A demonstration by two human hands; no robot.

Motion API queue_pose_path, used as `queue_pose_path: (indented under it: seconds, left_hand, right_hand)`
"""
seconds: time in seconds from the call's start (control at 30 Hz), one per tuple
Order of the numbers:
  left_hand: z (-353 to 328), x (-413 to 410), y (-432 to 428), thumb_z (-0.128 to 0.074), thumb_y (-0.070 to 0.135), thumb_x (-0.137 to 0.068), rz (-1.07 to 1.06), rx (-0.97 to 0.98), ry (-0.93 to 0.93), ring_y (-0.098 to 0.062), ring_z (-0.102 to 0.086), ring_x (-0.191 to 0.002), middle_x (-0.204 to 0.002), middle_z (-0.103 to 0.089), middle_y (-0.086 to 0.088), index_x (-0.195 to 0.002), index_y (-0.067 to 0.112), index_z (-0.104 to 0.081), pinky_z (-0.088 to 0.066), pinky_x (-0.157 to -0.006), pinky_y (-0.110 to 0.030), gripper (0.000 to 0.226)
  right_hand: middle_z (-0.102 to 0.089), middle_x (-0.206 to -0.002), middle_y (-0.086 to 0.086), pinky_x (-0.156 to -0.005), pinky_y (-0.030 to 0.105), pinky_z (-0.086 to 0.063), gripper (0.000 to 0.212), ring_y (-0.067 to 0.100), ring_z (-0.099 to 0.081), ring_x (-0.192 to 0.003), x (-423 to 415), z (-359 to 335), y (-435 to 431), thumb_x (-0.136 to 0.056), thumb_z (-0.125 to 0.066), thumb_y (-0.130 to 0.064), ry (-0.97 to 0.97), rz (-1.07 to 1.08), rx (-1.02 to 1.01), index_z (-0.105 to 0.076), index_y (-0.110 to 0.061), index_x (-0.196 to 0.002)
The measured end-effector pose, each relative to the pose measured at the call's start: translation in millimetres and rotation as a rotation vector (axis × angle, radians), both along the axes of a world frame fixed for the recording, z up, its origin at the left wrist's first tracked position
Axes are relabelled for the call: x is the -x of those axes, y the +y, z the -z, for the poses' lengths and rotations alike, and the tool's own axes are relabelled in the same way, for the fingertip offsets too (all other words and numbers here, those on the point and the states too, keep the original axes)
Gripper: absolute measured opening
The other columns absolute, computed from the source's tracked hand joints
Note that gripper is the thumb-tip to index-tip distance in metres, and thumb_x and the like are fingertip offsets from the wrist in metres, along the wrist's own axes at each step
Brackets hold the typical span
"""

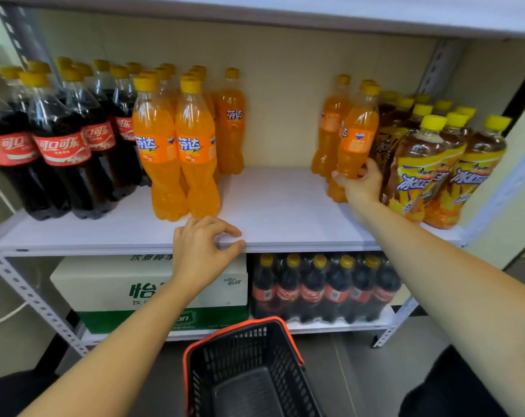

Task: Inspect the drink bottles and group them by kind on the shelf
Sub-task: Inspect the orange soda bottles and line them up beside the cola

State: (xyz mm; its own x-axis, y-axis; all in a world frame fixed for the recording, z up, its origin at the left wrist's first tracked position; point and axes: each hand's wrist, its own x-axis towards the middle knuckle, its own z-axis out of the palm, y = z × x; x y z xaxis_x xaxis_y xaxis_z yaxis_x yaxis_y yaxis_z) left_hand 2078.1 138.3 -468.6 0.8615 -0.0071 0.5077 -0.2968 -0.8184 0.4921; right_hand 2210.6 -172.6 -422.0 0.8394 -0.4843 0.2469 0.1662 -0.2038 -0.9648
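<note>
On the white shelf (273,203), dark cola bottles (59,139) with red labels stand at the left. A group of orange soda bottles (177,142) stands next to them. At the right, a few more orange soda bottles (330,127) stand beside iced tea bottles (429,167) with yellow caps. My right hand (360,185) grips the lower part of one orange soda bottle (356,136), which tilts slightly. My left hand (204,245) hangs at the shelf's front edge, fingers loosely curled, holding nothing.
On the lower shelf sit a white and green water carton (104,284) and a shrink-wrapped pack of cola bottles (324,290). A black shopping basket (249,371) with an orange rim stands on the floor below. Grey perforated shelf posts (29,296) frame the sides.
</note>
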Motion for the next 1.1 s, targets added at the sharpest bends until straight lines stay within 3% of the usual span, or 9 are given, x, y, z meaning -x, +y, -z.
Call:
queue_pose_path:
  seconds: [0.23,0.3,0.47,0.53,0.63,0.7,0.87,0.93,1.1]
  left_hand:
    - [-8,1,-3,-0.078,0.043,-0.083,0.004,0.017,0.064,-0.016,-0.051,-0.109,-0.106,-0.067,0.014,-0.091,0.037,-0.075,-0.028,-0.085,-0.035,0.01]
    - [-12,2,-5,-0.078,0.038,-0.085,0.055,0.059,0.096,-0.016,-0.056,-0.108,-0.104,-0.068,0.014,-0.092,0.037,-0.075,-0.036,-0.09,-0.038,0.008]
    - [-31,17,-24,-0.08,0.017,-0.087,0.312,0.429,0.066,-0.003,-0.063,-0.105,-0.104,-0.072,0.015,-0.093,0.031,-0.076,-0.05,-0.094,-0.04,0.016]
    - [-41,26,-33,-0.08,0.02,-0.087,0.394,0.531,0.058,-0.003,-0.064,-0.108,-0.109,-0.073,0.014,-0.106,0.03,-0.075,-0.054,-0.094,-0.042,0.023]
    - [-56,40,-44,-0.08,0.037,-0.081,0.529,0.714,0.09,-0.012,-0.065,-0.113,-0.119,-0.071,0.009,-0.13,0.029,-0.062,-0.056,-0.094,-0.035,0.053]
    - [-63,48,-51,-0.079,0.041,-0.078,0.603,0.842,0.112,-0.016,-0.066,-0.116,-0.125,-0.069,0.007,-0.135,0.032,-0.055,-0.057,-0.093,-0.035,0.063]
    - [-68,58,-50,-0.076,0.032,-0.082,0.689,0.992,0.184,-0.014,-0.07,-0.104,-0.116,-0.074,0.003,-0.134,0.024,-0.056,-0.057,-0.08,-0.028,0.056]
    - [-67,58,-44,-0.073,0.028,-0.087,0.686,1.009,0.237,-0.012,-0.071,-0.101,-0.112,-0.075,0.006,-0.133,0.022,-0.056,-0.057,-0.079,-0.028,0.05]
    - [-64,57,-37,-0.061,0.024,-0.09,0.703,1.056,0.393,-0.016,-0.069,-0.098,-0.111,-0.074,0.004,-0.138,0.017,-0.051,-0.056,-0.081,-0.029,0.049]
  right_hand:
    - [-0.072,-0.119,0.002,-0.091,0.036,-0.056,0.061,0.014,-0.07,-0.105,46,2,11,-0.078,-0.087,-0.009,-0.04,-0.242,-0.056,-0.06,-0.014,-0.133]
    - [-0.074,-0.113,-0.002,-0.082,0.029,-0.057,0.058,0.008,-0.072,-0.098,65,-2,17,-0.079,-0.086,-0.007,-0.045,-0.327,-0.087,-0.063,-0.015,-0.131]
    - [-0.077,-0.113,-0.001,-0.084,0.029,-0.058,0.05,0.014,-0.073,-0.105,120,-12,28,-0.075,-0.086,-0.012,-0.003,-0.595,-0.133,-0.069,-0.023,-0.121]
    - [-0.077,-0.113,-0.001,-0.086,0.031,-0.058,0.053,0.015,-0.072,-0.105,143,-13,33,-0.07,-0.088,-0.016,0.022,-0.663,-0.128,-0.07,-0.022,-0.12]
    - [-0.076,-0.116,0.002,-0.096,0.036,-0.057,0.054,0.019,-0.071,-0.109,173,-7,43,-0.069,-0.088,-0.012,0.034,-0.729,-0.117,-0.07,-0.019,-0.119]
    - [-0.076,-0.117,0.005,-0.098,0.038,-0.056,0.054,0.021,-0.071,-0.109,190,-1,49,-0.07,-0.085,-0.011,0.053,-0.766,-0.12,-0.068,-0.018,-0.121]
    - [-0.077,-0.108,0.009,-0.076,0.033,-0.059,0.053,0.021,-0.074,-0.095,216,13,61,-0.074,-0.078,-0.007,0.154,-0.85,-0.252,-0.058,-0.013,-0.123]
    - [-0.075,-0.11,0.013,-0.078,0.034,-0.058,0.053,0.024,-0.072,-0.095,222,16,65,-0.078,-0.073,-0.007,0.181,-0.904,-0.324,-0.058,-0.011,-0.128]
    - [-0.065,-0.125,0.022,-0.093,0.042,-0.055,0.098,0.033,-0.066,-0.108,226,23,72,-0.062,-0.094,-0.038,0.263,-1.05,-0.453,-0.052,-0.002,-0.142]
